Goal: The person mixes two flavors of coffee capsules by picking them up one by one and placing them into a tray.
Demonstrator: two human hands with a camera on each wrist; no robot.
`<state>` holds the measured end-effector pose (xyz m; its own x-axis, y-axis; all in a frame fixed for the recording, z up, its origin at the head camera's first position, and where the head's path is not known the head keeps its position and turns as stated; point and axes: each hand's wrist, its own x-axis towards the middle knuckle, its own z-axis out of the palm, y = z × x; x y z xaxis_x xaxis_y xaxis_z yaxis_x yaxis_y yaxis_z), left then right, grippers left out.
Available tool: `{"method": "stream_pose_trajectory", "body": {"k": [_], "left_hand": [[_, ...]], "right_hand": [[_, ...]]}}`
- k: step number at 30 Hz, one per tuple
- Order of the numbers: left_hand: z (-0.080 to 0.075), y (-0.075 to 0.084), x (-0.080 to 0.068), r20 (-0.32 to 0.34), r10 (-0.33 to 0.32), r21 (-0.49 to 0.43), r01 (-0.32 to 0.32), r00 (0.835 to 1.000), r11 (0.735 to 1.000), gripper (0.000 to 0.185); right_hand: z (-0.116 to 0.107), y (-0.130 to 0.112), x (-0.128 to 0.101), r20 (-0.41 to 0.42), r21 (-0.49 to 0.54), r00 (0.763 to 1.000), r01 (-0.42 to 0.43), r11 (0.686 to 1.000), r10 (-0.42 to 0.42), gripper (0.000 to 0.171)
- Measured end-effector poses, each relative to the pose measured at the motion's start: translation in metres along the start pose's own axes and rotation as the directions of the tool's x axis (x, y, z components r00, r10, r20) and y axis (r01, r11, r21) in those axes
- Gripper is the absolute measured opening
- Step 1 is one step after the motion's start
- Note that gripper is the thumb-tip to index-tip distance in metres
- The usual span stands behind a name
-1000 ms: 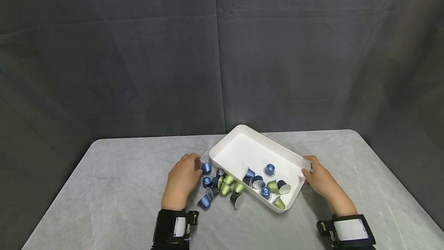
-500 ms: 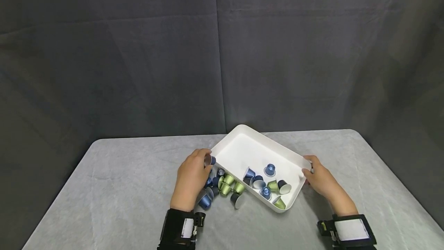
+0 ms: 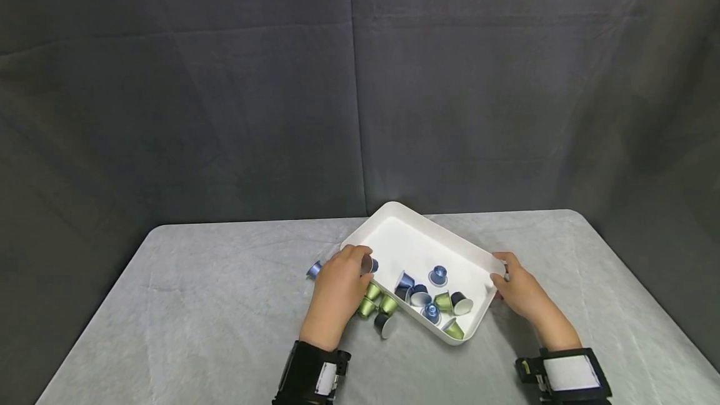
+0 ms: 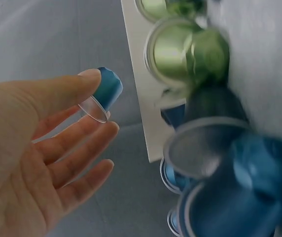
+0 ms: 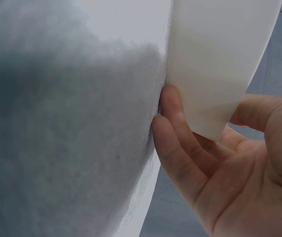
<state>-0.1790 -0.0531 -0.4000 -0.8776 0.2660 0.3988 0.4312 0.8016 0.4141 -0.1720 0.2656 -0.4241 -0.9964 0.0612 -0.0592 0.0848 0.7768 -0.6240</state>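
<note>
My left hand (image 3: 340, 283) pinches a blue coffee capsule (image 4: 109, 90) between thumb and index finger, the other fingers spread out. In the head view that capsule overlaps the left side of a shallow white tray (image 3: 407, 239). Inside the tray lie several capsules: a blue one (image 3: 437, 275), a green one (image 3: 443, 302) and a dark one (image 3: 461, 304) among them. My right hand (image 3: 523, 289) grips the tray's right end, thumb at the rim and fingertips under its lower edge in the right wrist view.
Outside the tray's left side sits a pile with green capsules (image 3: 388, 305) and a dark capsule (image 3: 384, 325); my left hand hides part of it. Left of that hand a blue capsule (image 3: 314, 270) lies on the grey tabletop (image 3: 185, 305). A dark curtain (image 3: 253, 111) hangs behind.
My left hand has moved right with the pinched capsule, from beside the pile to the tray's left side. A blue capsule now shows left of it. My right hand and the tray stay put.
</note>
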Motion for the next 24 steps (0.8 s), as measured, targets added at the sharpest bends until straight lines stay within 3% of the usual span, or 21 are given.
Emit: {"method": "stream_pose_trajectory", "body": {"k": [7,13,24], "left_hand": [[0.008,0.018,0.0,0.016,0.056,-0.011,-0.056,0.998,0.998,0.037],[0.015,0.035,-0.003,0.077,0.106,0.013,-0.107,0.991,0.994,0.038],[0.028,0.062,-0.01,0.072,0.264,0.113,-0.271,0.962,0.956,0.041]], "right_hand": [[-0.001,0.001,-0.001,-0.004,-0.002,1.0,0.01,1.0,-0.01,0.048],[-0.002,0.001,-0.001,-0.005,0.001,1.0,0.013,1.0,-0.013,0.048],[-0.001,0.001,-0.002,-0.005,0.01,1.0,0.023,1.0,-0.023,0.047]]}}
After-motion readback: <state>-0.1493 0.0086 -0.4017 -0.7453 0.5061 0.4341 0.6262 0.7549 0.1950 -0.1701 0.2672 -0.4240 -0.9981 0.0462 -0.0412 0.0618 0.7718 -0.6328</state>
